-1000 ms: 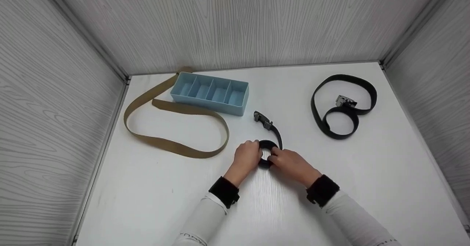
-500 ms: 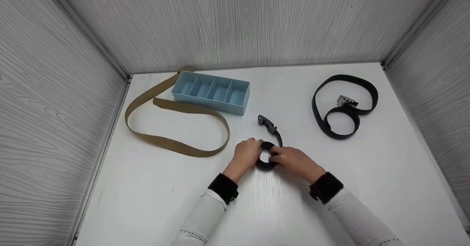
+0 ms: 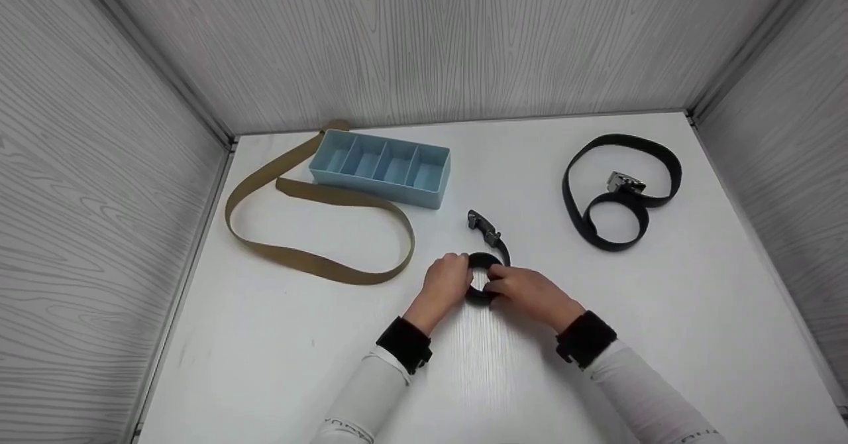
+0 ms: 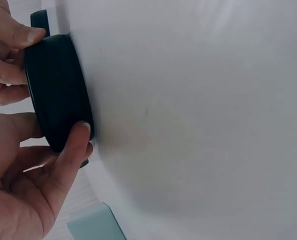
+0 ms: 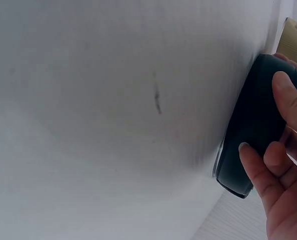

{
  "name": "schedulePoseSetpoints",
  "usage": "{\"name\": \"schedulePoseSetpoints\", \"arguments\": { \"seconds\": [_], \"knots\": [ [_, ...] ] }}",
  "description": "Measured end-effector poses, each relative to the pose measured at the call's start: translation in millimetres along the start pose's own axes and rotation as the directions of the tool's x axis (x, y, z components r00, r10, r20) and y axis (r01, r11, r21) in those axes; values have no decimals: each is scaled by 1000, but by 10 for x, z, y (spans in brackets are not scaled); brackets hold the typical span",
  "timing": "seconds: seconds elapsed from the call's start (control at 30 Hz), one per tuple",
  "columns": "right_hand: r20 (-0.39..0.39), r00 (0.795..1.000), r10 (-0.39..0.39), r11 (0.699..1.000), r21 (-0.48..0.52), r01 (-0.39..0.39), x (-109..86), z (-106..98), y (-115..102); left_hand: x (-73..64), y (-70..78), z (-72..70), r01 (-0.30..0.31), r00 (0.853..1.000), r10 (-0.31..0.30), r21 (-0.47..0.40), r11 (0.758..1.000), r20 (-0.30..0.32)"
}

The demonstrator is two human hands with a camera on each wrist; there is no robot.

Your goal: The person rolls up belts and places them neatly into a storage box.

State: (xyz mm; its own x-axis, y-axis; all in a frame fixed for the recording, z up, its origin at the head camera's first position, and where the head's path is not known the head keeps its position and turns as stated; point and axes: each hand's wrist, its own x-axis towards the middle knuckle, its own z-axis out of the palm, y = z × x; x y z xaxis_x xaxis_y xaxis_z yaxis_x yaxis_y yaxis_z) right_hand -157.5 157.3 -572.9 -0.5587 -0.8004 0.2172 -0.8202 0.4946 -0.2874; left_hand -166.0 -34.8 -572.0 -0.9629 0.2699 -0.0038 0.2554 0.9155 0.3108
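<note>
buckle: since a second ago, the buckle [image 3: 483,228] has drawn in closer to your fingers and a little further from the tray [image 3: 377,187]; less loose strap [image 3: 505,253] shows behind it.
coil: the coil [image 4: 58,90], black and rolled into a ring, stands on edge on the table [image 3: 695,311], nearer you than the tray and off to its right; the strap runs from its right side back toward the tray, ending in the buckle.
left hand: your left hand [image 3: 447,281] grips the coil on the side nearest the tray, a fingertip laid on its outer face.
right hand: your right hand [image 3: 530,291] is clamped on the coil too, on the side away from the tray, with thumb and fingertips on the outer face.
tan belt: the tan belt [image 3: 298,260] loops left of the tray and along its near side, one end passing behind the tray's far left corner.
black belt: the black belt [image 3: 626,140] lies well to the right of the tray, curled into a big and a small loop, with its silver clasp [image 3: 625,182] between them.
tray: pale blue, four compartments in a row.
</note>
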Motion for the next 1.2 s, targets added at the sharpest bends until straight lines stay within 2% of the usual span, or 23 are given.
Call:
{"name": "schedulePoseSetpoints", "arguments": {
  "seconds": [0.17,0.3,0.37,0.43,0.53,0.6,0.73,0.9,1.2],
  "knots": [
    [-33,999,-42,999,-23,42,-19,-4,86,24,-11,-40,-18,999,17,31,999,37],
    [-84,993,-79,997,-3,79,-10,33,107,27,-5,-32,-26,1000,25,58,998,16],
    [-96,992,-84,996,-4,84,2,56,90,21,8,-23,-10,1000,10,44,999,-1],
    [-102,991,-81,996,-45,77,17,77,65,13,25,-24,22,1000,-22,14,1000,-9],
    [-91,994,-64,991,-127,52,31,89,31,9,51,-43,71,997,-71,-33,997,2],
    [-72,996,-57,984,-171,44,30,78,17,12,60,-60,82,997,-81,-39,996,18],
    [-56,998,-26,985,-172,16,-8,21,35,30,52,-78,48,998,-48,-9,999,32],
    [-61,998,-5,993,-119,-3,-58,-9,92,51,17,-74,2,999,-3,21,1000,39],
    [-45,999,-11,997,-75,7,-80,28,105,54,12,-70,-12,996,9,25,1000,93]
  ]
}}
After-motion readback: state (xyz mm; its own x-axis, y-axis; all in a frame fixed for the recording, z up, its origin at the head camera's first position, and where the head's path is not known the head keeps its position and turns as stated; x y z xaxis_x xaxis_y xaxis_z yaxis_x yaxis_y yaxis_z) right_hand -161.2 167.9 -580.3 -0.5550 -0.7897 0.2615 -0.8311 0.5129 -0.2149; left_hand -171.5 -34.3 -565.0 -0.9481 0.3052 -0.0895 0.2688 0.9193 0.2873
